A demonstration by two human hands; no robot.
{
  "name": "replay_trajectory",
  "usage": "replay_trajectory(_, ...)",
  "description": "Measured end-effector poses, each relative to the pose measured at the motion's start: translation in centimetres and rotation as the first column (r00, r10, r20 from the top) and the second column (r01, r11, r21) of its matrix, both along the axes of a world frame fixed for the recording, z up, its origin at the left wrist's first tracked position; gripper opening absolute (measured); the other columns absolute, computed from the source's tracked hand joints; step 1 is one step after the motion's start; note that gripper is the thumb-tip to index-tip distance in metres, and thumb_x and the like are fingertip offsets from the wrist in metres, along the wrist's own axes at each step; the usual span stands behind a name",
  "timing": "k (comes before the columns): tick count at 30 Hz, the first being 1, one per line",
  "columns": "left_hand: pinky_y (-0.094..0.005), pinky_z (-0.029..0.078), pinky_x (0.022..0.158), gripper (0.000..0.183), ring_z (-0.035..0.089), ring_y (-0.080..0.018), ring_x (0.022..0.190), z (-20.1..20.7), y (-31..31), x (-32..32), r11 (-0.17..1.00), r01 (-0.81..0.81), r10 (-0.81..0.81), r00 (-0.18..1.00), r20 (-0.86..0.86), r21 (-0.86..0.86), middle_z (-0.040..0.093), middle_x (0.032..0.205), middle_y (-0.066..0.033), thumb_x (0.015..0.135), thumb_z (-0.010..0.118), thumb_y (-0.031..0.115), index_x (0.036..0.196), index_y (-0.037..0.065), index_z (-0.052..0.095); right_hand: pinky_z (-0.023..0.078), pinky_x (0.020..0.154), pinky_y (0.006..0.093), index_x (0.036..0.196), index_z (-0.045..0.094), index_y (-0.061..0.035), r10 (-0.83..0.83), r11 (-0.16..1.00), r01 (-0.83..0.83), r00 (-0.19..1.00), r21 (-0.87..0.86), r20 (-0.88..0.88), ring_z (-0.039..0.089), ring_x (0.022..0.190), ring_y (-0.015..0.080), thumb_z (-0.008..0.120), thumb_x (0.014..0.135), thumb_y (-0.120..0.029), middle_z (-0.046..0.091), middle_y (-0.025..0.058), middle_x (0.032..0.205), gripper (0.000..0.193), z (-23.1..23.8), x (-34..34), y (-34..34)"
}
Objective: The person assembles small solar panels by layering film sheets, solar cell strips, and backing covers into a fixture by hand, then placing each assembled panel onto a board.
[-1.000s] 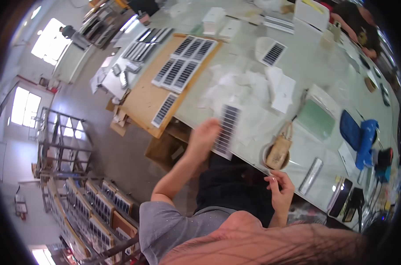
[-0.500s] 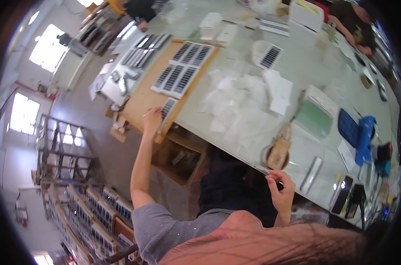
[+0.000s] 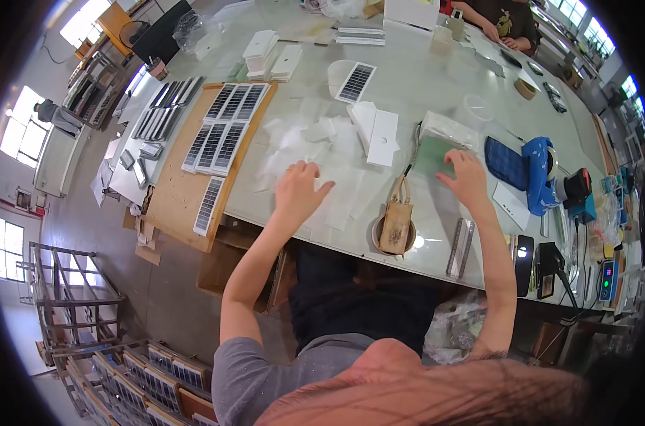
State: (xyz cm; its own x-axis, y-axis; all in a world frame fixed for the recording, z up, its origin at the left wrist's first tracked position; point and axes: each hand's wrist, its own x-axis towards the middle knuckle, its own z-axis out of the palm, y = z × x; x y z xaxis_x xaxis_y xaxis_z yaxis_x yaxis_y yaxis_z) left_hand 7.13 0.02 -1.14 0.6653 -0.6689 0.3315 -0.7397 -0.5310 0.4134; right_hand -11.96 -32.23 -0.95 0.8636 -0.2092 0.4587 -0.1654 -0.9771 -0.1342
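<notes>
Left hand [image 3: 299, 190] has moved from the small panel [image 3: 209, 206] on the board [image 3: 175, 186] to over the white sheets [image 3: 347, 162] on the counter [image 3: 422, 74], and the right hand [image 3: 469, 177] went from the counter's edge to the green mat [image 3: 429, 156]. Left fingers are spread, with nothing seen between them; right fingers are curved, thumb apart, and I cannot tell if they touch the mat. Such thin sheets probably crease and cling, so it is good to lift only one, by its edge, with light fingers
</notes>
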Motion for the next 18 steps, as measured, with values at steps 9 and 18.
replay_trajectory(9,-0.0425,0.048,0.075,0.033,0.058,-0.0308,0.091,-3.3,-3.7,-3.9,0.999,0.036,-0.035,0.998,-0.044,0.026,0.058,0.091,-0.0088,0.078,0.075,0.034,0.089,0.008,0.057,0.044,0.066,0.031,0.09,0.058,-0.0052,0.072,0.818,-0.093,0.996,0.568,0.06,0.056,0.073,0.0167,0.066,0.084,-0.008,0.06,0.0042,0.08,0.01,1.8,-0.3,-2.1)
replay_trajectory(18,-0.0415,0.049,0.076,0.018,0.061,-0.0317,0.089,-4.1,-3.1,-2.7,0.997,0.047,-0.059,0.976,-0.212,-0.063,0.062,0.094,-0.0095,0.076,0.075,0.017,0.086,0.007,0.064,0.042,0.07,0.0202,0.139,0.039,-0.0109,0.006,0.278,-0.109,0.994,0.954,0.112,0.058,0.079,0.0054,0.059,0.087,0.003,0.066,0.0012,0.084,0.057,2.5,-2.4,5.2)
